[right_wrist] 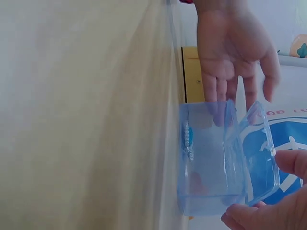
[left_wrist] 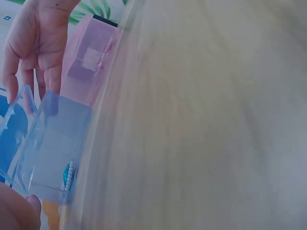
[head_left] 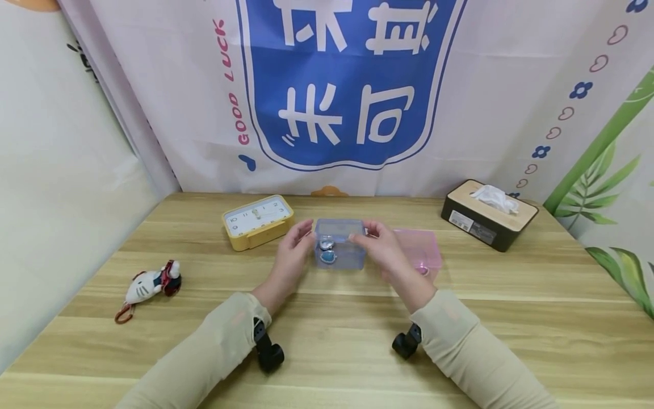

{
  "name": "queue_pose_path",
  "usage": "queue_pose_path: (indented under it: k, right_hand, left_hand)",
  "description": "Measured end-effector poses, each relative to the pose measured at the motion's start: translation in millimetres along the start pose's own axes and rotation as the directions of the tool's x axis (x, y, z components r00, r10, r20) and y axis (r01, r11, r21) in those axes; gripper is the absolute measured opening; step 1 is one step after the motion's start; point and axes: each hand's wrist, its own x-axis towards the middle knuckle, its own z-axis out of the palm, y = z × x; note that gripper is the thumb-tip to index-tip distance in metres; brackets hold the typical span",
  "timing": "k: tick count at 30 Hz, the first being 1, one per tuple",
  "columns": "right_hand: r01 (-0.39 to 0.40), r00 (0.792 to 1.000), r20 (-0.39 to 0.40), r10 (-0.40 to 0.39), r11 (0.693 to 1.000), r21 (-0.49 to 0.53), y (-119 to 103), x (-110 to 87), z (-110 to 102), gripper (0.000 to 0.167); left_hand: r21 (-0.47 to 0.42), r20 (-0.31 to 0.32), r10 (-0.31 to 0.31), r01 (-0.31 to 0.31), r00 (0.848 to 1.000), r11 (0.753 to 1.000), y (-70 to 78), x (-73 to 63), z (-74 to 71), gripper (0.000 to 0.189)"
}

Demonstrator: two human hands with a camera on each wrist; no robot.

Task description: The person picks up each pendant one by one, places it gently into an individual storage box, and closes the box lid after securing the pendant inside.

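Observation:
Between both hands is a clear blue plastic box, its hinged lid tilted partly up. Inside lies a turquoise ornament with a beaded silvery edge; a second silvery round shape shows just above it in the head view. My left hand touches the box's left side with fairly straight fingers. At the other end, my right hand rests its fingers against the right side, its thumb at the lid's edge. To the right, partly behind my right hand, stands a clear pink box holding a small beaded piece.
A yellow clock stands at the back left. Farther left lies a white plush keychain with a red clip. A black tissue box with a wooden top sits at the back right. Behind the wooden table hangs a printed cloth.

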Motion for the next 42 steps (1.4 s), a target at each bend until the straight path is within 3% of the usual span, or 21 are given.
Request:
queue_pose_path:
  k: [5, 11, 22, 42]
  right_hand:
    - [0.019, 1.000, -0.007, -0.019, 0.999, 0.034, 4, -1.1, 5, 0.056]
    - [0.038, 0.998, -0.050, -0.038, 0.999, -0.003, 8, -4.0, 13, 0.058]
    - [0.054, 0.997, -0.060, -0.053, 0.998, 0.014, 19, -5.9, 16, 0.062]
    - [0.120, 0.990, -0.081, -0.116, 0.991, 0.055, 35, -2.3, 19, 0.060]
  left_hand:
    - [-0.003, -0.039, -0.012, 0.011, 0.999, 1.000, -1.4, 1.8, 8.3, 0.037]
    - [-0.007, -0.082, -0.032, 0.032, 0.996, 0.999, -4.3, 1.5, 13.1, 0.034]
    - [-0.041, -0.053, -0.066, 0.064, 0.996, 0.997, -7.5, 0.2, 13.7, 0.040]
    - [-0.083, -0.074, -0.071, 0.064, 0.995, 0.994, -18.9, -3.0, 21.6, 0.042]
